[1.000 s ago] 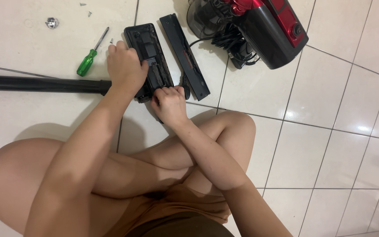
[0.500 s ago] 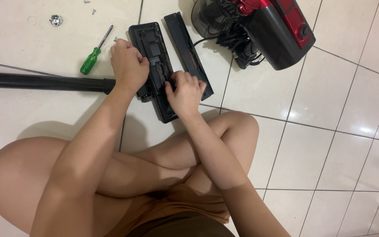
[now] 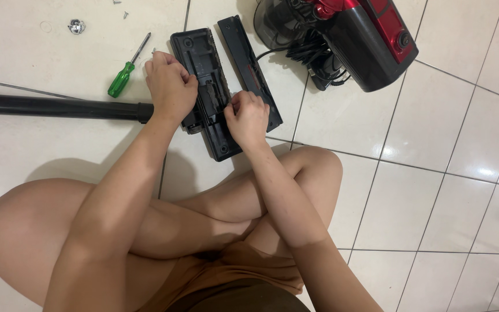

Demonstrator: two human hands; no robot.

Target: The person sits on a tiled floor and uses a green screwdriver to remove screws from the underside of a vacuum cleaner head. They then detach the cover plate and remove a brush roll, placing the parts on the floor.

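Vacuum floor head (image 3: 206, 92), black, underside up, lies on the pale tile floor (image 3: 434, 173) in the upper middle of the frame, and we have both hands on it. Our left hand (image 3: 170, 86) rests curled over its left edge near the middle, fingers bent down onto the plastic; we cannot tell whether it truly clamps the head or only steadies it. Our right hand (image 3: 248, 118) sits on the head's lower right part, fingertips pinched together at the central slot; whether something small is between them we cannot tell. Just right of the head, touching or nearly so, lies a long black cover strip (image 3: 248, 63), parallel to it. From the head's left side a black tube (image 3: 53, 107) runs straight out to the left edge of the frame. Above the tube, upper left, lies a green-handled screwdriver (image 3: 123, 78), tip pointing toward the head. Further up left, a small round metal part (image 3: 76, 26), and a couple of loose screws (image 3: 119, 3) at the top edge. Upper right: red and black vacuum body (image 3: 371, 40) with a coiled black cord (image 3: 319, 58) beside it. Our crossed bare legs (image 3: 203, 219) fill the lower frame.
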